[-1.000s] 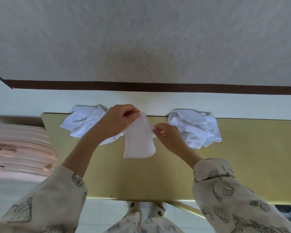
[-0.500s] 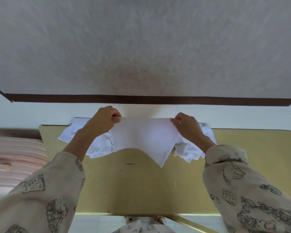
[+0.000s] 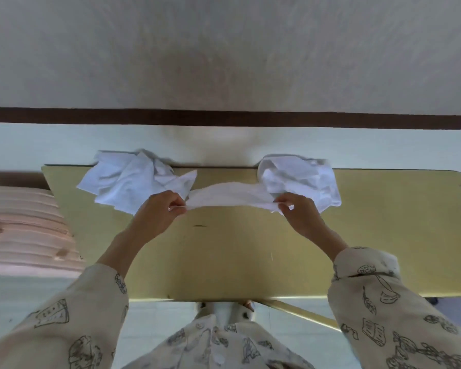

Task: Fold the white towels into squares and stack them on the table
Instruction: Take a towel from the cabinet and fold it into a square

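Right now I see a white towel (image 3: 230, 195) stretched between both hands above the yellow-green table (image 3: 224, 257), over its far half. My left hand (image 3: 161, 210) pinches the towel's left end, fingers curled with the thumb against them and a bit of cloth showing between. My right hand (image 3: 297, 211) pinches the right end the same way, thumb and forefinger closed on a bunched corner. The towel runs as a narrow band from one hand to the other, sagging slightly at its near edge; I cannot tell whether its far edge touches the tabletop.

Two crumpled heaps of white towels lie at the far edge of the table. The left heap (image 3: 128, 182) sits just beyond my left hand, one loose corner pointing toward the middle. The right heap (image 3: 301, 177) sits just beyond my right hand, and the held towel's right end overlaps it in this view; whether they touch I cannot say.

Both forearms come out of cream sleeves (image 3: 383, 310) printed with dark line drawings. A small dark mark (image 3: 199, 225) shows on the table below the towel. Left of the table stands a pink ribbed object (image 3: 19, 230), blurred. Beyond the table is a pale floor, a dark brown skirting strip (image 3: 224, 119) and a beige textured wall.
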Available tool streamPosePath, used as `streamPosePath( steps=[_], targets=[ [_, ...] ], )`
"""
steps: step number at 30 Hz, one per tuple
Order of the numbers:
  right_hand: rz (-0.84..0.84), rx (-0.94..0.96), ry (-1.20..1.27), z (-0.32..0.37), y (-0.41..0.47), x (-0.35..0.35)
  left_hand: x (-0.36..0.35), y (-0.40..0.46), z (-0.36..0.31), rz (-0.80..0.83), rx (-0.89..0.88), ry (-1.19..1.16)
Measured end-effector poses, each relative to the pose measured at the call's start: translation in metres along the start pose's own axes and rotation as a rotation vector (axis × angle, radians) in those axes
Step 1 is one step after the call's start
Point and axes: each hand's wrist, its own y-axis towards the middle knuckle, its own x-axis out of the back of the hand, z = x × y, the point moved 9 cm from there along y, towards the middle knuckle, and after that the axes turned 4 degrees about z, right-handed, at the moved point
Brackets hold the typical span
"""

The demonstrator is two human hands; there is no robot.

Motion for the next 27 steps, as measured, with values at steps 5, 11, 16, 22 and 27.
streamPosePath(
  steps=[5, 11, 16, 22, 27],
  targets=[
    [0.176, -0.082, -0.082, -0.047, -0.029, -0.059, -0.082, -0.034, 0.053, 0.265, 0.15, 0.012],
    [0.2, -0.217, -0.023, -0.076, -0.035, -0.08, -0.104, -0.045, 0.077, 0.235, 0.276, -0.15],
    [0.132, -0.316, 0.117, -0.09, -0.011, -0.086, -0.108, -0.021, 0.096, 0.163, 0.365, -0.308],
    [-0.028, -0.423, 0.269, -0.115, 0.028, -0.097, -0.122, 0.028, 0.108, 0.082, 0.413, -0.478],
    [-0.074, -0.424, 0.232, -0.128, 0.045, -0.111, -0.141, 0.043, 0.133, 0.06, 0.503, -0.549]
  ],
)
